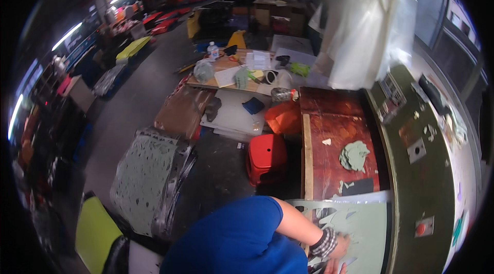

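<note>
A pale green sheet with cut-out openings lies on the work surface at the lower right. Across it reaches my left arm in a blue sleeve with a checked cuff. My left hand rests on this sheet, its fingers stretched out and touching the surface. Close to the lower edge, my right hand is only partly in view. Its fingers are bent together beside a pointed cut piece; whatever they hold is too small to name. Dark gaps show in the sheet around both hands.
A crumpled green heap lies on the red-brown board ahead. Left of that board stands a red stool. Stacked perforated sheets are at left. A green machine panel with a red button borders the right.
</note>
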Tool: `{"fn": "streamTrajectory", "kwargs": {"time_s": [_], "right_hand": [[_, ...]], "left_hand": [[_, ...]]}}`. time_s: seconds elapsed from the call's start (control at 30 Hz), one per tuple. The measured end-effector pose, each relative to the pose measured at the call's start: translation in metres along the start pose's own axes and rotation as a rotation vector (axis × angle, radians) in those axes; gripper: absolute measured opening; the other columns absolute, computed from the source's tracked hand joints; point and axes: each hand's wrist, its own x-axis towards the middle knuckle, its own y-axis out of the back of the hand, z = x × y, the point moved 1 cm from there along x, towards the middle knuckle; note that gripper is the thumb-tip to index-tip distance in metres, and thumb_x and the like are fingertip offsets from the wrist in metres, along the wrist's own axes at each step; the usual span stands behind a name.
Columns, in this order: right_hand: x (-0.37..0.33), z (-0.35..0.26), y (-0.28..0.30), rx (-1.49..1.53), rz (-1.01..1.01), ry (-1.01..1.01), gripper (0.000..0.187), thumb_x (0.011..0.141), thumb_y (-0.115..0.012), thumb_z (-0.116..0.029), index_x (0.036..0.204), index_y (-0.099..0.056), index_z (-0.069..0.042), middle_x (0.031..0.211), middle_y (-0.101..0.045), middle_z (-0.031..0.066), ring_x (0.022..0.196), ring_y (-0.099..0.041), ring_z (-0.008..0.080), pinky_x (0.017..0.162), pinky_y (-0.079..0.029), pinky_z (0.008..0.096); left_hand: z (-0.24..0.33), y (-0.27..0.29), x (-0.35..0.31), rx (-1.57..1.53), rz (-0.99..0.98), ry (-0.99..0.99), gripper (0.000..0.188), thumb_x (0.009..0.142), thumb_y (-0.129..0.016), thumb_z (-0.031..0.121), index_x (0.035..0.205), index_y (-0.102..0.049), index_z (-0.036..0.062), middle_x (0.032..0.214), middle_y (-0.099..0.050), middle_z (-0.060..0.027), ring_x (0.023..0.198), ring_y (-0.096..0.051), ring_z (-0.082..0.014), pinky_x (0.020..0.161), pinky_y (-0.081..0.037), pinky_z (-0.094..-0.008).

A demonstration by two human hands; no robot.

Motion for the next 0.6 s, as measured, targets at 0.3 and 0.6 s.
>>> {"fn": "streamTrajectory", "kwargs": {"time_s": [0.3,0.6], "right_hand": [[0.0,-0.002,0.003,-0.124,-0.008,0.052,0.056,0.095,-0.052,-0.03,0.134,-0.037,0.007,0.13,-0.044,0.034,0.121,-0.049,0.0418,0.105,-0.042,0.0465],[-0.019,-0.013,0.008,0.093,-0.06,0.123,0.03,0.094,-0.055,-0.012,0.116,-0.05,0.007,0.119,-0.056,0.028,0.111,-0.058,0.0368,0.098,-0.048,0.0436]], "left_hand": [[-0.108,0.091,-0.014,-0.41,0.652,0.147,0.03,0.087,-0.047,0.013,0.115,-0.048,0.0017,0.074,-0.054,-0.0137,0.065,-0.058,-0.0306,0.052,-0.049,-0.0404],[-0.156,0.121,-0.066,-0.298,0.766,0.306,0.035,0.081,-0.056,0.003,0.116,-0.057,0.0006,0.106,-0.065,-0.0176,0.096,-0.064,-0.0315,0.08,-0.054,-0.0394]]}}
